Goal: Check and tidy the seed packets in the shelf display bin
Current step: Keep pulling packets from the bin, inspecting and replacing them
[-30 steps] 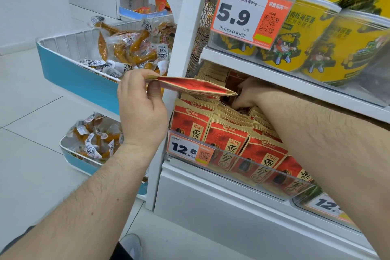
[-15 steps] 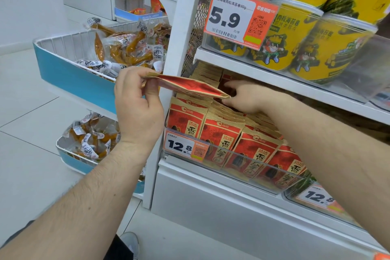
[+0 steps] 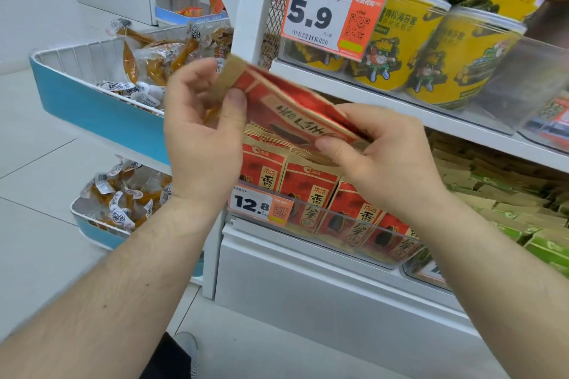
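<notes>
Overhead, orange tag "5.9".

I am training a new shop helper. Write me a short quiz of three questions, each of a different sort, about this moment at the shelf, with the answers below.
1. True or false: both hands hold the same red packet.
2. Which price tag hangs on the bin of red packets? A) 5.9 B) 12.8 C) 9.5
3. Fill in: the cans on the shelf above the bin are mostly ____ in colour.

Key
1. True: the left hand pinches its upper end, the right hand its lower end.
2. B, the tag on the bin's front.
3. Yellow.
</notes>
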A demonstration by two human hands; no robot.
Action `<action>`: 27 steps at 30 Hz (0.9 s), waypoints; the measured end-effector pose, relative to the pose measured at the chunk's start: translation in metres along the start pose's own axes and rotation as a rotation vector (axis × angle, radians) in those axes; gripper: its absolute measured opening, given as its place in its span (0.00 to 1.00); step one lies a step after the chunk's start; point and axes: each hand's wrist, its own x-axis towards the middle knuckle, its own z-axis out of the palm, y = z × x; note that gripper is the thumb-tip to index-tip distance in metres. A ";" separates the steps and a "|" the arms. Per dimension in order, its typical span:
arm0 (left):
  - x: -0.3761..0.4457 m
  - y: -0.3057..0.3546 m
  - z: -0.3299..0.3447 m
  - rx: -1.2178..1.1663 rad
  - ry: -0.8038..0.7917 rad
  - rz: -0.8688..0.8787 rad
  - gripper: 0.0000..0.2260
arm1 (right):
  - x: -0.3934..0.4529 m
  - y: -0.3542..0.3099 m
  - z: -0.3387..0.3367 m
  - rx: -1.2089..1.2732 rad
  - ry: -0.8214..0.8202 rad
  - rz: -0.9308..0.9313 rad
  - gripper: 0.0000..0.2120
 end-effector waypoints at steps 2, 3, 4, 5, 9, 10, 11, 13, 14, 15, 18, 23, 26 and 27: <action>0.002 0.004 0.003 -0.144 -0.037 -0.192 0.09 | -0.008 -0.011 -0.001 0.326 -0.056 0.219 0.06; 0.001 0.006 0.005 -0.184 -0.075 -0.317 0.06 | -0.012 -0.014 0.000 0.496 -0.112 0.329 0.05; -0.002 0.007 0.008 -0.201 -0.115 -0.444 0.04 | -0.017 -0.014 0.003 0.616 -0.158 0.425 0.04; -0.006 0.006 0.010 -0.189 -0.145 -0.545 0.06 | -0.022 -0.011 0.007 0.682 -0.188 0.501 0.04; -0.017 -0.002 0.013 -0.040 -0.283 -0.639 0.08 | -0.037 0.006 0.017 0.765 -0.206 0.679 0.06; -0.020 -0.003 0.014 -0.011 -0.324 -0.640 0.07 | -0.039 0.009 0.016 0.773 -0.194 0.696 0.06; -0.023 -0.004 0.015 0.014 -0.365 -0.639 0.07 | -0.041 0.011 0.015 0.781 -0.175 0.708 0.07; -0.030 -0.004 0.018 0.063 -0.449 -0.630 0.07 | -0.042 0.016 0.013 0.790 -0.114 0.717 0.07; -0.033 -0.004 0.020 0.076 -0.485 -0.630 0.07 | -0.043 0.018 0.012 0.767 -0.079 0.707 0.06; -0.035 -0.003 0.022 0.076 -0.513 -0.633 0.07 | -0.043 0.021 0.012 0.734 -0.048 0.694 0.07; -0.037 -0.002 0.025 0.049 -0.581 -0.666 0.07 | -0.049 0.028 0.012 0.700 0.000 0.696 0.10; -0.046 -0.001 0.034 0.063 -0.617 -0.686 0.22 | -0.063 0.038 0.013 0.764 -0.056 0.702 0.15; -0.048 -0.001 0.037 0.021 -0.609 -0.714 0.25 | -0.066 0.042 0.011 0.843 -0.042 0.705 0.19; -0.049 -0.001 0.038 0.000 -0.612 -0.734 0.22 | -0.067 0.044 0.010 0.868 -0.040 0.716 0.19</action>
